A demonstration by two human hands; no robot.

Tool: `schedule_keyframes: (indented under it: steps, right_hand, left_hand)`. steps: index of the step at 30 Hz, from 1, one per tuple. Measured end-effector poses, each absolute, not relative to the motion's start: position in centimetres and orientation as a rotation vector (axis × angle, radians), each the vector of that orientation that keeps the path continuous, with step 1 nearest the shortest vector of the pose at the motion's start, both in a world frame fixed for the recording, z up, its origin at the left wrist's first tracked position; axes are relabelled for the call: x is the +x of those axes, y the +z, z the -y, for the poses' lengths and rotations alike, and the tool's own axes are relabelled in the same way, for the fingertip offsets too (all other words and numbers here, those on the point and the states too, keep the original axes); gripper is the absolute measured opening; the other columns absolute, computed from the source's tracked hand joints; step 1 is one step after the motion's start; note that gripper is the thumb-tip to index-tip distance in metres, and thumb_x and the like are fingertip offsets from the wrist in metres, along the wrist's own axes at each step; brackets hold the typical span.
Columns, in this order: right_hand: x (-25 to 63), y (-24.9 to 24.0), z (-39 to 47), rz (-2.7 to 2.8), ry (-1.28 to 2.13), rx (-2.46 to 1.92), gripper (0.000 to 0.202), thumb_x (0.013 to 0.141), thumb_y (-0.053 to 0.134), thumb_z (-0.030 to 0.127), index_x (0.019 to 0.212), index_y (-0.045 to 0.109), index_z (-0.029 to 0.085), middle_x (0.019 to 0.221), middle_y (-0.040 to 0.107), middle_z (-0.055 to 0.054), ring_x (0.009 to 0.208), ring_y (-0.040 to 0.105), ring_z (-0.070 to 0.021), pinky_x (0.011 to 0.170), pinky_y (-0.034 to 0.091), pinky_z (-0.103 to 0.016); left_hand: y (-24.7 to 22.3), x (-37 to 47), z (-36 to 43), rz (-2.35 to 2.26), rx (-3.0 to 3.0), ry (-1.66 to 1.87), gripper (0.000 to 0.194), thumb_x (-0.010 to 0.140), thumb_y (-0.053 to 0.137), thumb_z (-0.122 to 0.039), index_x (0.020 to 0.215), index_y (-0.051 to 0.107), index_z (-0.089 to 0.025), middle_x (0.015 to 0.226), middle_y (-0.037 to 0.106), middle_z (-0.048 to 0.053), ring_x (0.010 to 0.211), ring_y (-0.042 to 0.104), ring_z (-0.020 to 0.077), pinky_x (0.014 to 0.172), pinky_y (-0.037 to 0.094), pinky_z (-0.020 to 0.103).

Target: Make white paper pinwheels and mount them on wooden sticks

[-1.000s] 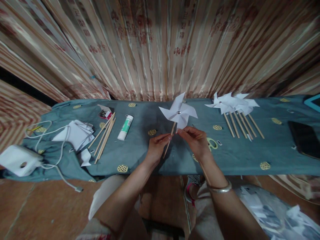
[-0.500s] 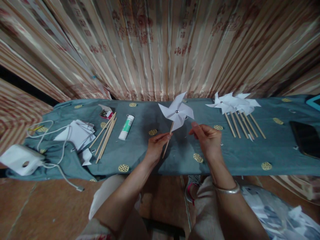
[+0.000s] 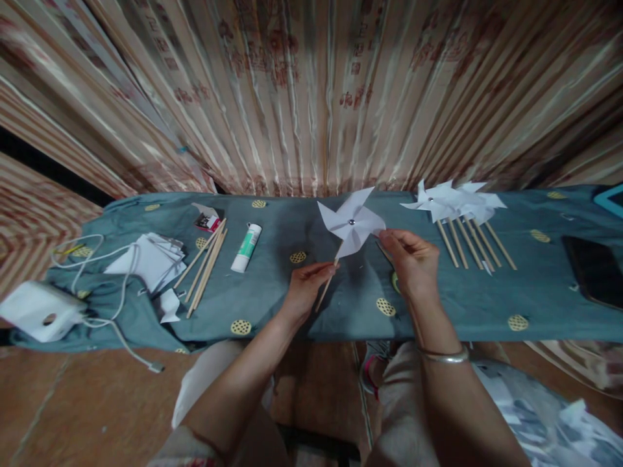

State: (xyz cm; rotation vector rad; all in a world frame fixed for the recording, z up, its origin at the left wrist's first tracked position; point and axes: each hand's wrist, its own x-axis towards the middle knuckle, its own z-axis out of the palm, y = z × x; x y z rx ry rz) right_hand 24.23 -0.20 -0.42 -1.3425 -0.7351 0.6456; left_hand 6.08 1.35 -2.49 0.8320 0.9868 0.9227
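A white paper pinwheel (image 3: 351, 222) with a shiny pin at its centre is held up over the middle of the cloth-covered table. Its thin wooden stick (image 3: 324, 293) is pinched just below the blades by my left hand (image 3: 307, 285). At the tip of the right-hand blade, the thumb and fingers of my right hand (image 3: 413, 261) are closed on the paper. Under my right hand a dark thin object with a green part (image 3: 395, 281) lies partly hidden. Several finished-looking pinwheels (image 3: 450, 202) lie to the right, their sticks pointing toward me.
Left on the green cloth (image 3: 272, 305) are a glue stick (image 3: 246, 248), loose sticks (image 3: 207, 272), a small open box (image 3: 208, 220), stacked white paper (image 3: 153, 261) and a white charger (image 3: 41, 310) with cable. A dark phone (image 3: 594, 269) lies far right; a curtain hangs behind.
The pinwheel has shifted slightly right and turned a little. My right hand, earlier beside the blades, now touches and grips one blade. The dark object with the green part now shows beneath it.
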Motion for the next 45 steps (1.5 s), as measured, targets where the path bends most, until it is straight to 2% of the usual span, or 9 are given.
schedule_keyframes:
  steps: [6, 13, 18, 23, 30, 37, 42, 45]
  right_hand:
    - [23.4, 0.4, 0.4, 0.709, 0.684, -1.322, 0.019, 0.06, 0.081, 0.037, 0.066, 0.073, 0.021, 0.056, 0.063, 0.003, 0.056, 0.055, -0.0116, 0.059, 0.046, -0.027]
    - [22.3, 0.5, 0.5, 0.784, 0.711, -1.375, 0.029, 0.058, 0.08, 0.046, 0.06, 0.068, 0.02, 0.057, 0.062, 0.002, 0.055, 0.051, -0.011, 0.056, 0.043, -0.026]
    - [21.6, 0.2, 0.6, 0.809, 0.783, -1.338, 0.032, 0.058, 0.08, 0.049, 0.057, 0.065, 0.021, 0.057, 0.061, 0.002, 0.055, 0.051, -0.0114, 0.056, 0.042, -0.027]
    - [20.5, 0.2, 0.8, 0.812, 0.888, -1.325, 0.033, 0.057, 0.082, 0.046, 0.054, 0.062, 0.021, 0.054, 0.057, 0.003, 0.056, 0.05, -0.0115, 0.057, 0.041, -0.026]
    - [19.5, 0.4, 1.1, 0.884, 0.897, -1.342, 0.035, 0.063, 0.078, 0.049, 0.053, 0.06, 0.02, 0.053, 0.055, 0.004, 0.053, 0.046, -0.01, 0.054, 0.039, -0.025]
    - [19.1, 0.6, 1.2, 1.008, 0.86, -1.404, 0.035, 0.071, 0.071, 0.051, 0.056, 0.065, 0.02, 0.057, 0.063, 0.001, 0.057, 0.052, -0.0127, 0.055, 0.04, -0.025]
    - [21.1, 1.1, 1.7, 0.967, 0.73, -1.469, 0.043, 0.072, 0.07, 0.055, 0.049, 0.062, 0.019, 0.047, 0.052, 0.002, 0.047, 0.04, -0.0095, 0.048, 0.032, -0.025]
    - [23.1, 1.4, 2.0, 0.892, 0.582, -1.483, 0.042, 0.074, 0.07, 0.054, 0.051, 0.063, 0.019, 0.045, 0.049, 0.003, 0.047, 0.037, -0.0091, 0.047, 0.029, -0.025]
  left_hand:
    - [-2.5, 6.1, -1.5, -1.001, 0.839, 0.947, 0.029, 0.055, 0.085, -0.039, 0.073, 0.079, -0.018, 0.079, 0.076, 0.005, 0.077, 0.064, 0.0168, 0.078, 0.047, 0.028]
    - [-2.6, 6.0, -1.6, -1.012, 0.837, 0.974, 0.028, 0.056, 0.085, -0.038, 0.074, 0.079, -0.018, 0.08, 0.075, 0.006, 0.072, 0.062, 0.0146, 0.072, 0.046, 0.027]
    - [-2.9, 6.1, -1.7, -0.998, 0.842, 0.989, 0.029, 0.058, 0.084, -0.04, 0.076, 0.079, -0.018, 0.082, 0.076, 0.006, 0.074, 0.063, 0.0146, 0.074, 0.046, 0.027]
    - [-2.8, 6.2, -1.7, -0.987, 0.826, 0.999, 0.031, 0.056, 0.085, -0.041, 0.077, 0.079, -0.019, 0.079, 0.075, 0.005, 0.07, 0.061, 0.0124, 0.072, 0.045, 0.025]
    - [-2.4, 6.3, -1.5, -0.993, 0.835, 0.988, 0.029, 0.055, 0.085, -0.04, 0.075, 0.079, -0.02, 0.076, 0.075, 0.003, 0.069, 0.06, 0.0126, 0.07, 0.045, 0.025]
    - [-2.5, 6.4, -1.4, -1.003, 0.842, 0.964, 0.03, 0.056, 0.084, -0.041, 0.075, 0.079, -0.018, 0.073, 0.073, 0.002, 0.069, 0.061, 0.0141, 0.071, 0.045, 0.026]
    - [-2.8, 6.3, -1.5, -0.982, 0.836, 0.97, 0.029, 0.057, 0.084, -0.04, 0.076, 0.079, -0.019, 0.078, 0.075, 0.004, 0.071, 0.062, 0.0139, 0.073, 0.045, 0.026]
    - [-2.7, 6.2, -1.5, -0.981, 0.826, 0.965, 0.031, 0.056, 0.085, -0.042, 0.075, 0.079, -0.019, 0.081, 0.076, 0.006, 0.075, 0.063, 0.0155, 0.076, 0.046, 0.027]
